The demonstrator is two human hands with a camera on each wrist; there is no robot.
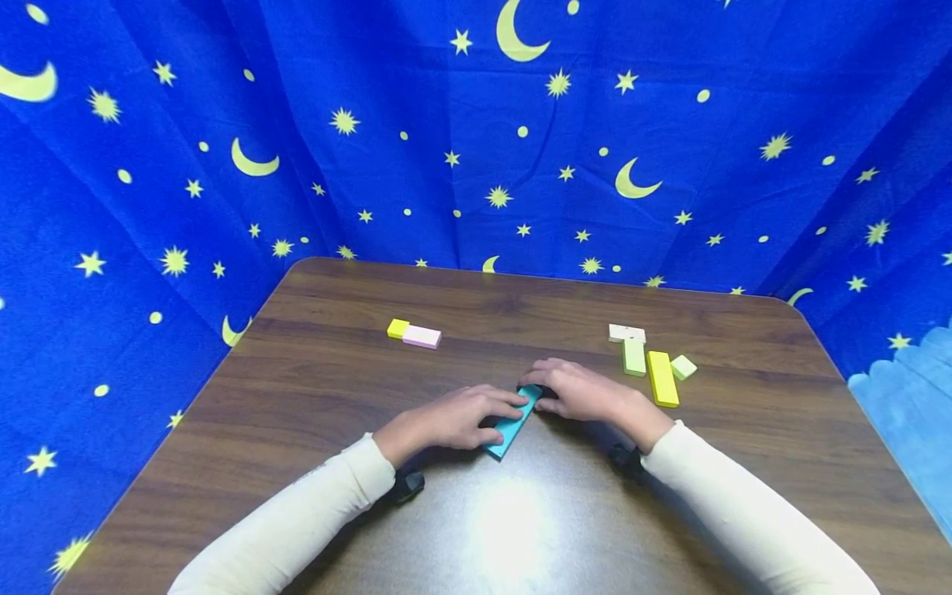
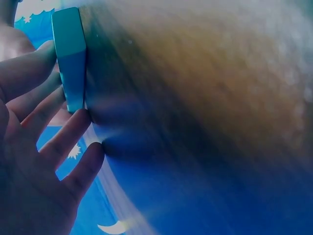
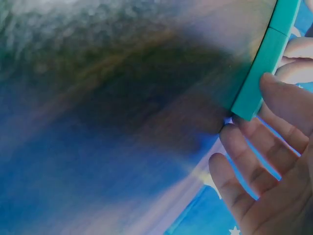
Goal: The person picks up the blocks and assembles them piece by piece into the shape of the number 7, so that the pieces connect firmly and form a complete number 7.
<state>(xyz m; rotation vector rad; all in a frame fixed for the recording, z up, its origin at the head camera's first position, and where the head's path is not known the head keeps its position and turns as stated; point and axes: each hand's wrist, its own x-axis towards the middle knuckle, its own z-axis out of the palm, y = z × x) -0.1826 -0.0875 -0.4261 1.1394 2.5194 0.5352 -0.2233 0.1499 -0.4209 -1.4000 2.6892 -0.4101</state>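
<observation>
A teal block (image 1: 513, 428) lies slantwise on the table between my hands. A line crosses it in the right wrist view, so it may be two pieces end to end. My left hand (image 1: 464, 417) holds its nearer part, with thumb and fingers on the two sides. At the far end, my right hand (image 1: 576, 388) pinches it. In the right wrist view the thumb (image 3: 286, 98) presses one face of the teal block (image 3: 264, 68), while the other fingers spread past its end. The left wrist view shows the left fingertips beside the teal block (image 2: 71, 49).
To the back left, a small yellow block (image 1: 397, 328) touches a pink block (image 1: 421, 336). At the right stand a white block (image 1: 626, 332), a light green block (image 1: 635, 358), a long yellow block (image 1: 663, 379) and a small pale green block (image 1: 683, 367). A blue curtain (image 1: 416, 165) borders the table.
</observation>
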